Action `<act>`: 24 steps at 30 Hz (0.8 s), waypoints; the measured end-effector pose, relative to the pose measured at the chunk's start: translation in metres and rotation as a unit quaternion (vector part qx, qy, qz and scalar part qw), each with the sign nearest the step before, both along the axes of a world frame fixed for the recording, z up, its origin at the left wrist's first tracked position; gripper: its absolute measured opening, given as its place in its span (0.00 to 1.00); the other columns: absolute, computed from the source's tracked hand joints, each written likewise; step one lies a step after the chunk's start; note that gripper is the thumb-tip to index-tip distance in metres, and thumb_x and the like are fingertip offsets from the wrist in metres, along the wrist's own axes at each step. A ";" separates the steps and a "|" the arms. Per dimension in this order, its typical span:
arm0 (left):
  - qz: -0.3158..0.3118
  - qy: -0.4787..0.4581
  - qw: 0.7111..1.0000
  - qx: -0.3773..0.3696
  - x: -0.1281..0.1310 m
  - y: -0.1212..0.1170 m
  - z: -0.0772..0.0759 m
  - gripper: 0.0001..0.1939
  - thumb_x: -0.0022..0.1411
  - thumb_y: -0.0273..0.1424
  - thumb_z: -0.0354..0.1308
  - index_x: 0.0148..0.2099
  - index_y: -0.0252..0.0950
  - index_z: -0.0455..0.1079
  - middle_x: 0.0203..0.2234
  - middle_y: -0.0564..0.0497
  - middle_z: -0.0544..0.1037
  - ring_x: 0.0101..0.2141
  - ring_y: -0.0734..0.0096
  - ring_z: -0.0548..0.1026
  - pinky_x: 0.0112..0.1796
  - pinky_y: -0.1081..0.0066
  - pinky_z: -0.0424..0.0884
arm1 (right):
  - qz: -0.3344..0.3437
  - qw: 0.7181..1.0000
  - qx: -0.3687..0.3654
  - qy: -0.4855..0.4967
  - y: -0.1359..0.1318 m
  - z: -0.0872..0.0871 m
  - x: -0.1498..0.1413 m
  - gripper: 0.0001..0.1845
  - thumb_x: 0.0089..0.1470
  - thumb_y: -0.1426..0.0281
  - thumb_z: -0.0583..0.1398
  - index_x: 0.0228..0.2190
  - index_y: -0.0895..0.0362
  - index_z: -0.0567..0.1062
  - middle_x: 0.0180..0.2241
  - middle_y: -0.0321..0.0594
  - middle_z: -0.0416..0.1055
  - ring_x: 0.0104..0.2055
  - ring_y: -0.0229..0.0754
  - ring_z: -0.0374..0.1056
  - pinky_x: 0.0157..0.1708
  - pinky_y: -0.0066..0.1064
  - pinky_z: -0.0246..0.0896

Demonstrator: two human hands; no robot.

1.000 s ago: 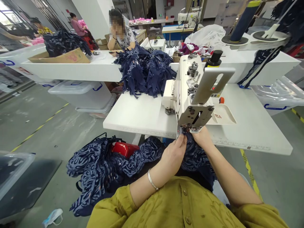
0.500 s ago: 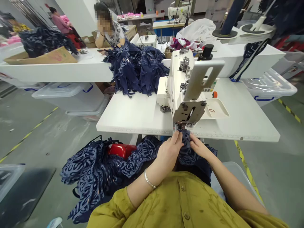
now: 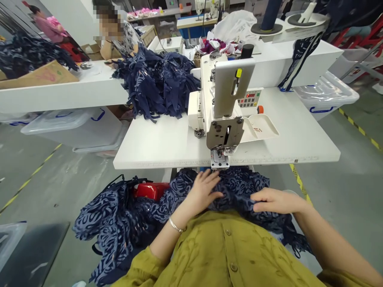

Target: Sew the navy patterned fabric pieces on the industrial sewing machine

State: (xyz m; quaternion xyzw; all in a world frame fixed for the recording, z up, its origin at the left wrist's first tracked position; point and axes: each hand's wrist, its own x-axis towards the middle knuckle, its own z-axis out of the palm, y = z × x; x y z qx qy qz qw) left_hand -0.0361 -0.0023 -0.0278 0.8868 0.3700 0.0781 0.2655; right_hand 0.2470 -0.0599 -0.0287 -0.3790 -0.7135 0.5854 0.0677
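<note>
Navy patterned fabric [image 3: 239, 185] lies across my lap, just below the white sewing machine [image 3: 223, 99] and its presser foot [image 3: 220, 160]. My left hand [image 3: 203, 190] rests on the fabric with its fingers spread, a bracelet on the wrist. My right hand [image 3: 275, 200] lies further right on the same fabric, fingers together and pinching a fold. Both hands are apart from the presser foot. More of the fabric spills down to the floor at my left [image 3: 110, 215].
The machine stands on a white table [image 3: 167, 143] with a pile of navy pieces [image 3: 155, 81] behind it. A red object [image 3: 149, 190] sits under the fabric. Clear plastic bins [image 3: 74, 127] [image 3: 326, 93] flank the table. A seated person [image 3: 119, 38] works at the far table.
Both hands have drawn back from the presser foot toward my lap, taking the fabric out from under it. The left hand has opened flat; the right has moved out to the right.
</note>
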 end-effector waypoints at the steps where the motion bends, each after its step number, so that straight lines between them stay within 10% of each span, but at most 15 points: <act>1: -0.039 -0.042 0.998 -0.039 0.009 -0.003 0.003 0.26 0.61 0.39 0.60 0.59 0.38 0.64 0.57 0.41 0.69 0.59 0.55 0.63 0.59 0.53 0.60 | -0.002 0.999 0.026 0.027 0.004 0.009 -0.012 0.22 0.61 0.54 0.52 0.23 0.56 0.67 0.21 0.29 0.54 0.23 0.33 0.50 0.25 0.26 0.47; 5: -0.059 -0.144 0.957 -0.246 0.029 -0.010 0.026 0.24 0.60 0.44 0.59 0.53 0.35 0.68 0.40 0.49 0.78 0.39 0.69 0.75 0.39 0.74 0.70 | -0.052 0.989 0.126 0.064 0.023 0.040 -0.042 0.19 0.62 0.57 0.52 0.28 0.55 0.73 0.22 0.31 0.63 0.23 0.35 0.57 0.25 0.26 0.52; 11: 0.119 -0.167 0.953 -0.222 0.002 0.010 0.051 0.19 0.63 0.45 0.54 0.33 0.32 0.72 0.27 0.54 0.74 0.29 0.73 0.71 0.31 0.76 0.65 | -0.128 0.964 0.231 -0.035 0.053 0.061 -0.028 0.12 0.57 0.56 0.58 0.33 0.51 0.75 0.30 0.34 0.74 0.31 0.41 0.68 0.29 0.28 0.58; 19: 0.239 -0.103 0.948 0.183 0.003 0.030 0.037 0.12 0.67 0.36 0.52 0.44 0.34 0.72 0.39 0.45 0.77 0.41 0.63 0.75 0.42 0.65 0.70 | -0.342 0.901 0.261 0.049 0.097 0.020 -0.056 0.13 0.58 0.62 0.56 0.42 0.55 0.71 0.40 0.39 0.74 0.40 0.44 0.69 0.40 0.34 0.64; 24: 0.027 -0.052 0.926 0.373 0.016 0.018 0.021 0.17 0.68 0.27 0.48 0.57 0.36 0.65 0.51 0.45 0.74 0.53 0.68 0.70 0.54 0.65 0.65 | -0.381 0.874 0.291 0.086 0.108 0.011 -0.069 0.14 0.56 0.65 0.55 0.43 0.56 0.71 0.43 0.44 0.74 0.46 0.48 0.69 0.47 0.40 0.63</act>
